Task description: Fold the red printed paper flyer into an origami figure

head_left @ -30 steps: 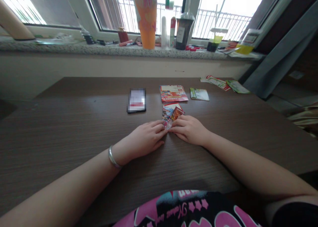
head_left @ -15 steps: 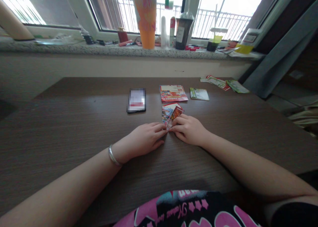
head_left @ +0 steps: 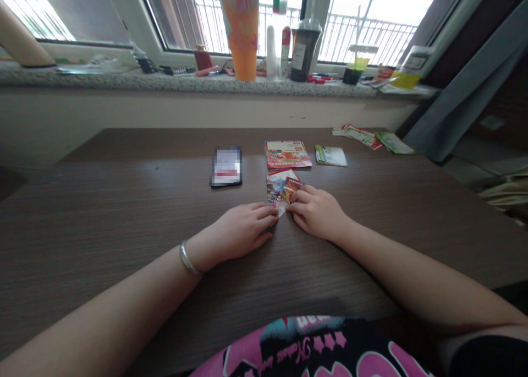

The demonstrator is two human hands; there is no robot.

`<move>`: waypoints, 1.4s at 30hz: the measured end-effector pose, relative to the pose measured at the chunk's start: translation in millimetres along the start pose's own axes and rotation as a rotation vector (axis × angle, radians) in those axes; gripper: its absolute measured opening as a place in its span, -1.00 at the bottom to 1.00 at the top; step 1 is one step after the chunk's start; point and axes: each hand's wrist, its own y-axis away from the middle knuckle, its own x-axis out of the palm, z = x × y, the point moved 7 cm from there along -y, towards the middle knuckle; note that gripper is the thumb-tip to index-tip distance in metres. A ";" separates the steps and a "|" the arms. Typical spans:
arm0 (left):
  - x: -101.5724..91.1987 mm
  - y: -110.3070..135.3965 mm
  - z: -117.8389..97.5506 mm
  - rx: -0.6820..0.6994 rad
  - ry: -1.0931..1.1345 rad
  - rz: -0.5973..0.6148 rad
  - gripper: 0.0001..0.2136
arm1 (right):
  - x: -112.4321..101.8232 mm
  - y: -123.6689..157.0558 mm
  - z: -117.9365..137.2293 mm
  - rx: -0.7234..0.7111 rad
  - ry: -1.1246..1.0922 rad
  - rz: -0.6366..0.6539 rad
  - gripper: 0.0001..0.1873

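Note:
A colourful printed paper, red-edged with blue and white pictures, lies on the table between my hands. Over its right part is a folded or separate orange-brown piece; I cannot tell which. A pale, whitish corner shows at the near end. My left hand, a silver bangle at its wrist, has its fingertips closed on the near left corner. From the right, the bent fingers of my right hand pinch the orange-brown piece at its edge. The undersides of the fingers are hidden.
Just beyond lies a stack of red printed papers, with a small green-white stack to its right. A blurred-out phone-like device is at left. More paper strips lie far right. Cups and bottles, including a tall orange drink, line the windowsill.
My right hand has shifted slightly away from my left, opening a small gap where more of the whitish corner shows. The printed paper has moved a little left and away. My left hand stays nearly still.

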 end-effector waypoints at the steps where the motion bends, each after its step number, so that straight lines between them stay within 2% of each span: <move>1: -0.4 -0.1 0.0 -0.002 0.007 0.000 -0.71 | 0.3 0.1 -0.4 0.004 0.000 0.004 -0.75; 7: -1.2 0.5 0.3 0.008 0.023 0.002 -0.71 | 0.8 1.1 0.0 -0.008 -0.003 -0.010 -0.73; 14: -0.1 1.6 3.0 -0.005 0.038 0.013 -0.70 | 0.6 1.9 7.5 -0.130 -0.056 -0.039 -0.71; 21: 3.2 2.9 4.5 -0.018 0.057 0.033 -0.70 | 1.4 1.7 -2.1 -0.034 -0.013 -0.027 -0.71; 34: 3.6 6.1 4.7 -0.015 0.090 0.059 -0.75 | 6.3 2.8 -27.0 0.109 -0.075 0.014 -0.71; 42: -0.2 8.8 3.3 -0.018 0.134 0.031 -0.81 | 7.4 5.3 -39.2 0.173 -0.062 -0.009 -0.72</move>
